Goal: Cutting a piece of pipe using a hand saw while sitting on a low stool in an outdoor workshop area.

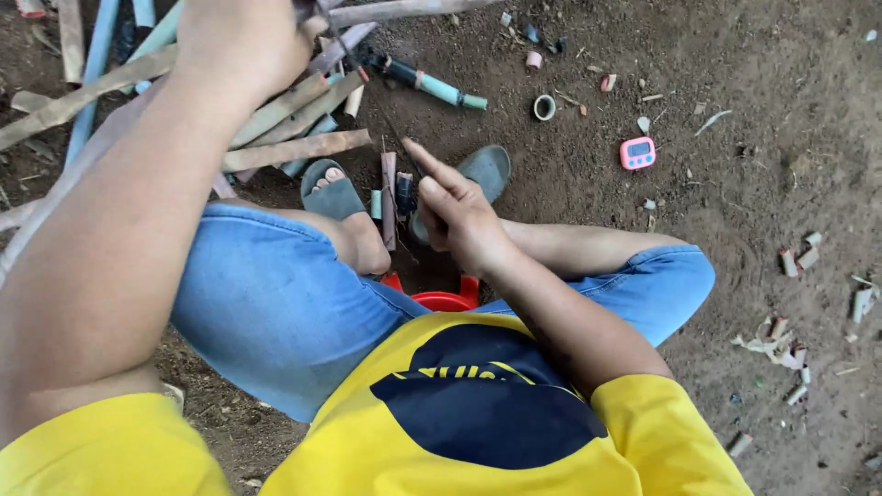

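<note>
Fingers (432,170) of my right hand (459,220) are partly curled, with the index extended forward; they close around a dark, narrow tool handle (405,195) held between my feet. My left hand (243,37) is raised near the top of the view with its back to the camera; I cannot tell how its fingers stand, though long strips pass just beneath it.

Largest item: the pile of long split bamboo strips, tan and pale blue-green (276,115), fanned across the bare earth on the left. One short brown strip (389,197) stands upright just beside the tool handle, touching my left foot area.

Next: two grey rubber sandals (331,193), one on each side of the held tool. A red plastic stool (441,296) shows under my knees.

Further out: a green-banded bamboo tube section (436,87) lies beyond the sandals. A pink digital timer, small and rectangular (638,152), rests on the soil, well apart to the right. A small cut bamboo ring (544,107) lies near the tube. Pale shavings and offcuts (781,344) are scattered at far right.
</note>
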